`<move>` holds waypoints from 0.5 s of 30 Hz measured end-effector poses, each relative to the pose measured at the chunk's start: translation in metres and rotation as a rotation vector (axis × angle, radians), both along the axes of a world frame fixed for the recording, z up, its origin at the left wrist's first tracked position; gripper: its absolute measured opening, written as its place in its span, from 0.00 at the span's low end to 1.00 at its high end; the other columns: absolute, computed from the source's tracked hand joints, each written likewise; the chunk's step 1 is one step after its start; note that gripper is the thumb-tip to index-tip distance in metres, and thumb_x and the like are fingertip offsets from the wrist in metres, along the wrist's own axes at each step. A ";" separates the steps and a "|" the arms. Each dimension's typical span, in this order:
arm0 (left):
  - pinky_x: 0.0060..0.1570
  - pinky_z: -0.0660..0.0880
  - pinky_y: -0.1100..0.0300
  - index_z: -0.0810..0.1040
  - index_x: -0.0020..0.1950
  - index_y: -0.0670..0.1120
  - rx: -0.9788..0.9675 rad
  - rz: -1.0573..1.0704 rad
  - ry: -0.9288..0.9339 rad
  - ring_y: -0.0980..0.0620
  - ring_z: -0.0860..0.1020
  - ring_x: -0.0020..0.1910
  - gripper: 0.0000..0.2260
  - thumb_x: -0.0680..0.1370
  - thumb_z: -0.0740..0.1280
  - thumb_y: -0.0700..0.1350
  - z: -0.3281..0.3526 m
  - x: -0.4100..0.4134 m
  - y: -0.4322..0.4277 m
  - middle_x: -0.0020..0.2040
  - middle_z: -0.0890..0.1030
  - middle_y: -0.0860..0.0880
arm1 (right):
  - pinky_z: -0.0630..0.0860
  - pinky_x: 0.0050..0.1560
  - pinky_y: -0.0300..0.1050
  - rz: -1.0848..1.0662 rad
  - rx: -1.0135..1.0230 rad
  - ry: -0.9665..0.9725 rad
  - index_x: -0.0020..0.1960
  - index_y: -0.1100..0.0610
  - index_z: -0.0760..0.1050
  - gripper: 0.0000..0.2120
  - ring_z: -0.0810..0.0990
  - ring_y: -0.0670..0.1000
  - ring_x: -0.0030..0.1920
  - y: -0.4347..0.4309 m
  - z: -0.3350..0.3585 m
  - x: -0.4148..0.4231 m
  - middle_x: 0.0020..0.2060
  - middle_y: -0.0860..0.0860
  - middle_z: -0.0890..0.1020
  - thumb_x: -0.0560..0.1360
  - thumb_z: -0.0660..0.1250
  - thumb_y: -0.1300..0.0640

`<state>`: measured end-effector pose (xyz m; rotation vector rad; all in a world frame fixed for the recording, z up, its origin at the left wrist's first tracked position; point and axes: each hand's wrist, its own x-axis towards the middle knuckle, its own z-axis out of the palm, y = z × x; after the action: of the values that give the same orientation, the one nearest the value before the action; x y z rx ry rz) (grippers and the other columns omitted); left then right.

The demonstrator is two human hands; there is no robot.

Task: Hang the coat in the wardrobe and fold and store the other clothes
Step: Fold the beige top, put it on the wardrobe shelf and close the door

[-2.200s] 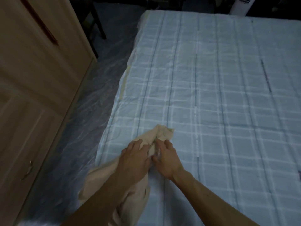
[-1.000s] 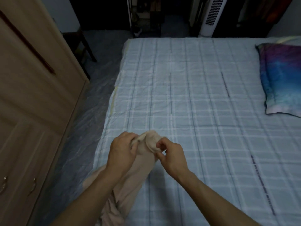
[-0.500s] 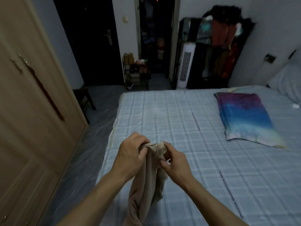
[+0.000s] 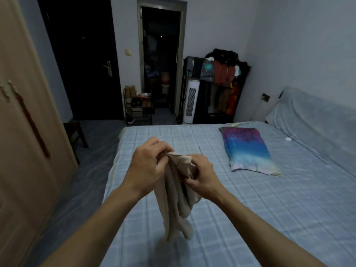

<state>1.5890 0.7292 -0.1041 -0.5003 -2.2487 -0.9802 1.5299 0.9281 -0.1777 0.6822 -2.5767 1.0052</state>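
A beige garment (image 4: 176, 199) hangs bunched in the air above the near left part of the bed (image 4: 250, 218). My left hand (image 4: 148, 166) grips its top edge from the left, fingers curled round the cloth. My right hand (image 4: 200, 176) pinches the same top edge from the right, close beside the left. The garment's lower end dangles just over the checked sheet. The wooden wardrobe (image 4: 25, 141) stands along the left with its doors closed.
A purple and blue pillow (image 4: 247, 149) lies on the bed at the right. A dark stool (image 4: 76, 135) stands by the wardrobe. At the back are a shoe rack (image 4: 138, 106), a white tower fan (image 4: 190, 101) and a loaded clothes rack (image 4: 217, 83).
Both hands have lifted the beige garment off the bed edge into the air. My head has tilted up, so the far wall and doorways are now in view.
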 end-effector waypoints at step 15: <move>0.41 0.74 0.56 0.77 0.43 0.50 -0.016 0.152 -0.201 0.55 0.77 0.41 0.07 0.76 0.67 0.38 0.003 0.030 -0.008 0.41 0.77 0.54 | 0.69 0.33 0.45 0.129 -0.158 0.022 0.38 0.57 0.72 0.06 0.73 0.48 0.32 0.017 0.045 0.046 0.30 0.50 0.75 0.68 0.69 0.64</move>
<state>1.6190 0.7213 -0.1015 -0.2424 -2.4336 -0.9712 1.5754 0.9455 -0.1331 0.8194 -2.4288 1.2188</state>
